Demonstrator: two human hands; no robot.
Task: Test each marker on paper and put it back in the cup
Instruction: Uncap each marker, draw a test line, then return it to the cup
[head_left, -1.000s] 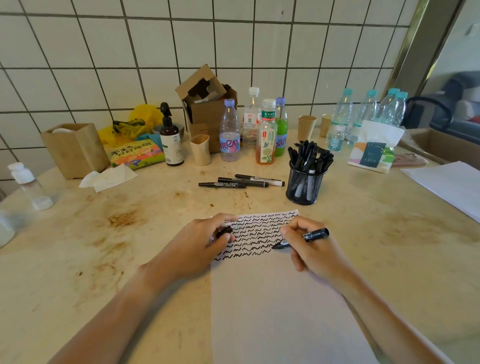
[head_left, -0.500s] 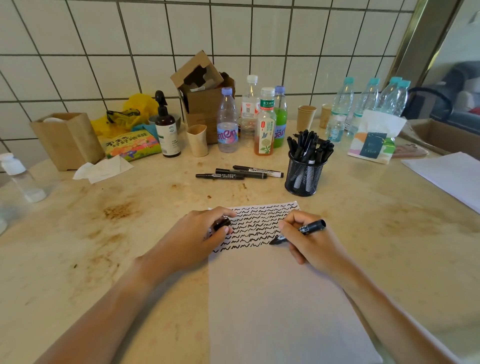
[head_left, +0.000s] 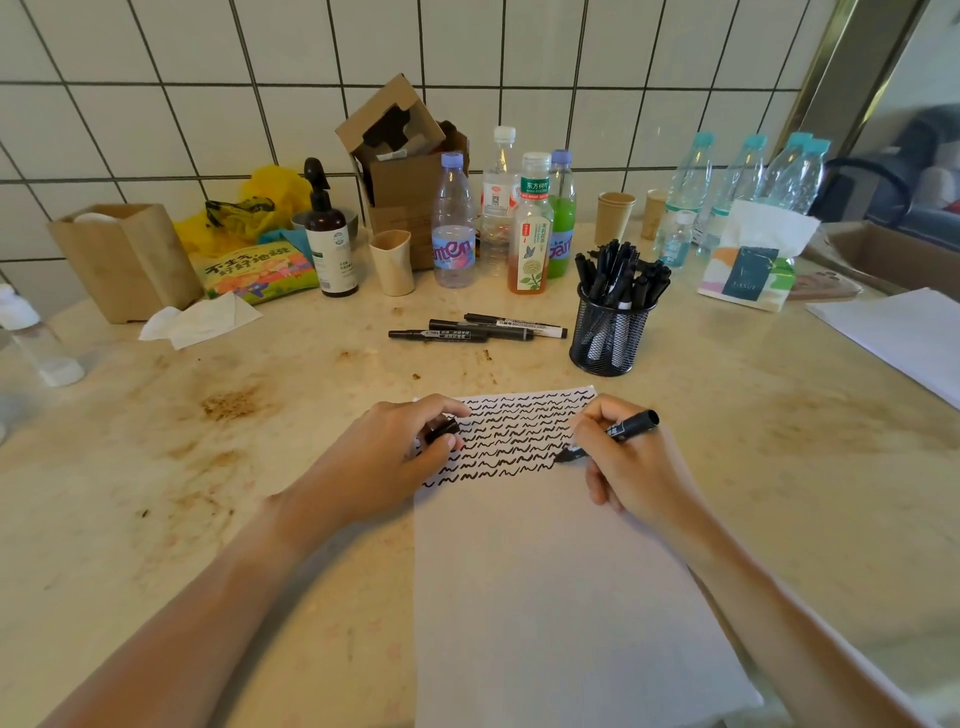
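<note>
A white sheet of paper (head_left: 561, 582) lies in front of me, its top part filled with rows of black squiggles. My right hand (head_left: 631, 467) grips an uncapped black marker (head_left: 623, 430) with its tip on the paper at the right end of a squiggle row. My left hand (head_left: 387, 457) rests on the paper's left edge and pinches the black marker cap (head_left: 441, 430). A black mesh cup (head_left: 610, 338) full of black markers stands behind the paper. Three loose markers (head_left: 478, 330) lie left of the cup.
Bottles (head_left: 530, 223), a cardboard box (head_left: 410, 171), paper cups (head_left: 615, 215), a pump bottle (head_left: 327, 234) and a snack bag line the tiled wall. A tissue pack (head_left: 753, 265) sits at right, more white paper (head_left: 904, 338) at far right, a crumpled tissue (head_left: 202, 319) at left.
The right hand's marker tip has run rightward along a squiggle row. The left hand has stayed on the paper with the cap. The camera view shifted slightly.
</note>
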